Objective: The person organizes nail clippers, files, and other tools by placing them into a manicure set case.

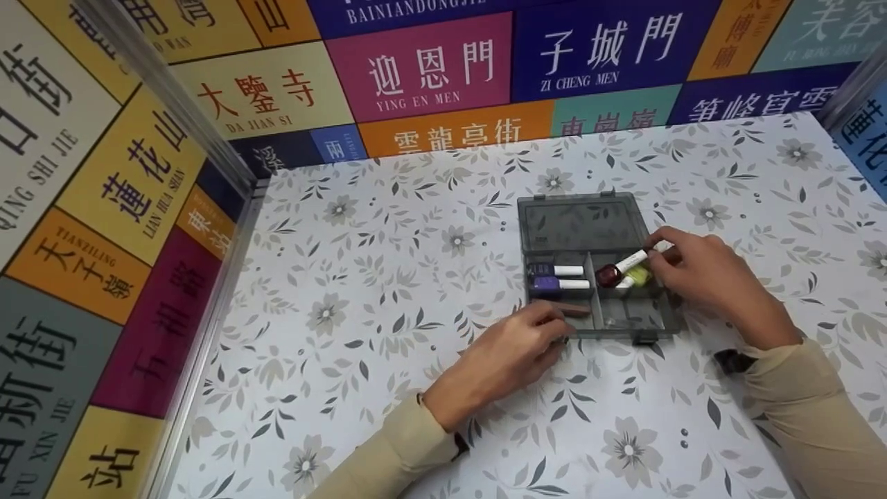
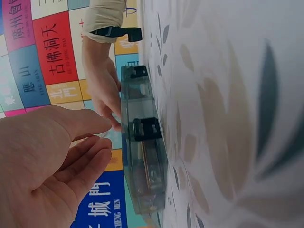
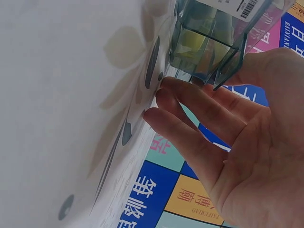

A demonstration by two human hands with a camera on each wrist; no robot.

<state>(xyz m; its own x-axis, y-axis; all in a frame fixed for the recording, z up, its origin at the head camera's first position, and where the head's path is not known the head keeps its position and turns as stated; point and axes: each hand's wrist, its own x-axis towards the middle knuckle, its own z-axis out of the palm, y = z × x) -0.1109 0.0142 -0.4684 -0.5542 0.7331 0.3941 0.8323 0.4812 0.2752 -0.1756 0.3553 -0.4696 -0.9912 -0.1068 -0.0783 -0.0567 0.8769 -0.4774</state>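
A translucent grey divided box (image 1: 627, 333) lies on the table with its hinged lid (image 1: 582, 220) raised at the far side. My right hand (image 1: 721, 284) is at its right edge, thumb and index finger pinching the white cap of a dark red nail polish bottle (image 1: 611, 274). That bottle leans over a yellow one (image 1: 639, 276) in the back right compartment. Purple (image 1: 547, 283) and dark (image 1: 542, 270) bottles lie side by side in the back left. By the front left corner is my left hand (image 1: 509, 350), fingers loosely curled, near a flat brown strip (image 1: 574, 308) in the front compartment.
The table (image 1: 374, 277) has a white cover printed with grey leaves and flowers. Panels with coloured sign blocks stand behind it (image 1: 429, 69) and along the left (image 1: 132, 208). Black latches (image 2: 146, 129) stick out from the box's front.
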